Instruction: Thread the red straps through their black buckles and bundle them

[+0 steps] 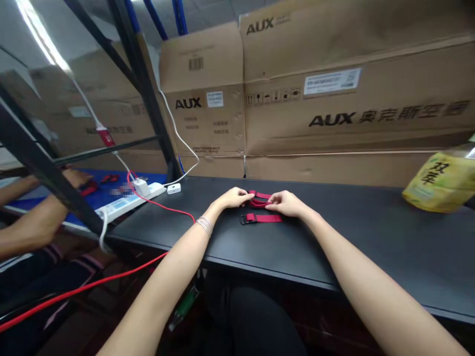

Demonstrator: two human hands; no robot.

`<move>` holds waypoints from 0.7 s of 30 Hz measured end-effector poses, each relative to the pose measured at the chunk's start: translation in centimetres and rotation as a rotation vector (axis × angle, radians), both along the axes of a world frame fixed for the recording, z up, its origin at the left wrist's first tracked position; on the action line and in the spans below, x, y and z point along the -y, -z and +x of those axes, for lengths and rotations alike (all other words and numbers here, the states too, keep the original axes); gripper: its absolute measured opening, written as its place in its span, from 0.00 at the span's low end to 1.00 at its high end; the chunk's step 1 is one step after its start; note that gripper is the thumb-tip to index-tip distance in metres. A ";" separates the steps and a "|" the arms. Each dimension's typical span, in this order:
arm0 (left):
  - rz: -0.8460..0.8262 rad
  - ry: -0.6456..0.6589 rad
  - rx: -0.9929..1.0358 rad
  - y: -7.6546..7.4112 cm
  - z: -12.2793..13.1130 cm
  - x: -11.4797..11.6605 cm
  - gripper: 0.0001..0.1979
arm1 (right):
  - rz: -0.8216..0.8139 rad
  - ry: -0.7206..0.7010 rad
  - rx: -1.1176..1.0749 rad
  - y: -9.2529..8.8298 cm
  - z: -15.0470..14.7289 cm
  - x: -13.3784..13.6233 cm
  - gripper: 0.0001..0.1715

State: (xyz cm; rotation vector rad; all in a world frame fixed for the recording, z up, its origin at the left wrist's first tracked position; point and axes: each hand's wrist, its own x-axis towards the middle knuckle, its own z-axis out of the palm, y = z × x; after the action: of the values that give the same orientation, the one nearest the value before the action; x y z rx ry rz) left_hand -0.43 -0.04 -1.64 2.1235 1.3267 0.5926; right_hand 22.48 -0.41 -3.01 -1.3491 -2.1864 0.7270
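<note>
Between my two hands a red strap (259, 202) is held just over the black tabletop. My left hand (236, 197) pinches its left end, near a dark buckle that the fingers partly hide. On the other side my right hand (285, 203) has thumb and finger closed on the strap's right end. Directly below lies another red strap (267, 218) with a black buckle (248, 219) at its left end, flat on the table. Behind the held one, more red webbing (260, 195) shows, partly covered by my hands.
Large AUX cartons (356, 113) stand along the table's back edge. A yellow pouch (438, 180) is at the right. Leftward are a white power strip (129, 200), a white adapter (173, 189) and a red cable (168, 208). Beyond the dark rack post, another person's hands (76, 179) handle red pieces.
</note>
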 end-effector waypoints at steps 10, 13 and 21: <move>-0.014 0.023 -0.009 -0.1 0.0 0.0 0.30 | 0.016 0.003 0.030 -0.2 0.0 0.0 0.13; -0.019 0.030 -0.011 -0.2 0.0 0.0 0.30 | 0.019 0.007 0.028 -0.1 0.0 0.0 0.14; -0.033 0.049 0.029 -0.3 0.0 0.1 0.28 | 0.026 0.004 0.038 0.1 0.1 -0.2 0.13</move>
State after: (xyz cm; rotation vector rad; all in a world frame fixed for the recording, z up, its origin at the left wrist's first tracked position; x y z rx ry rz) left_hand -0.39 -0.16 -1.36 2.1071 1.2563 0.5751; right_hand 22.63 -0.25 -3.07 -1.3643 -2.2145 0.6743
